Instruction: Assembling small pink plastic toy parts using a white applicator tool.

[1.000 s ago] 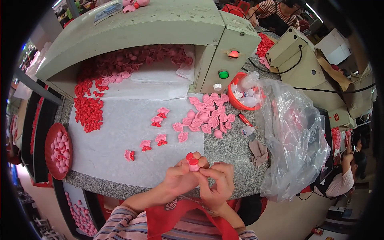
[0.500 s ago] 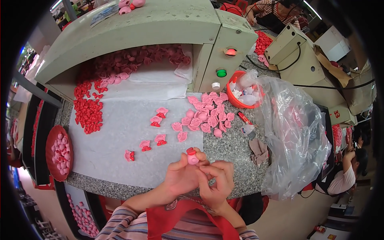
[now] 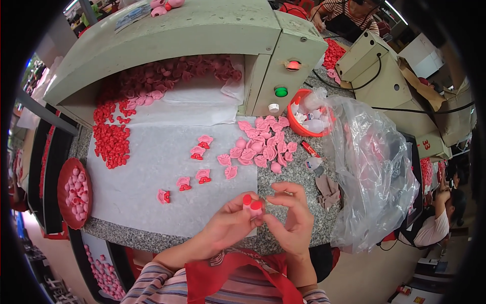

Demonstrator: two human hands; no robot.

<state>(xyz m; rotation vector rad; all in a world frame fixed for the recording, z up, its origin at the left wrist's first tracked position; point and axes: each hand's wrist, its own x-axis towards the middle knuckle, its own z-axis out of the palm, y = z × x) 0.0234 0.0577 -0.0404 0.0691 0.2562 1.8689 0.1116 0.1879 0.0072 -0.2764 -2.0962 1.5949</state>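
Note:
Above the front edge of the worktop, my left hand [image 3: 226,224] grips a small pink plastic toy part [image 3: 256,213] with two round red ends pointing up. Close on its right is my right hand [image 3: 294,223], thumb and fingers spread, with nothing visible between them. Ahead on the white paper sheet [image 3: 147,175] lie several pink shell-shaped pieces joined to red bows [image 3: 184,183]. A loose heap of pink shell-shaped pieces [image 3: 260,144] spreads beyond my hands, partly on the granite. Small red bow-shaped pieces [image 3: 112,147] are piled at the left.
A pale green machine [image 3: 192,33] with an arched opening stands at the back. To the left sits a red bowl [image 3: 63,195] of pink parts. On the right are an orange basket [image 3: 309,134], a clear plastic bag [image 3: 372,177] and a grey cloth [image 3: 328,192]. Other people work nearby.
The pink part has turned, and now two red ends show instead of one. My right hand has drawn away from it to the right, its fingers opening.

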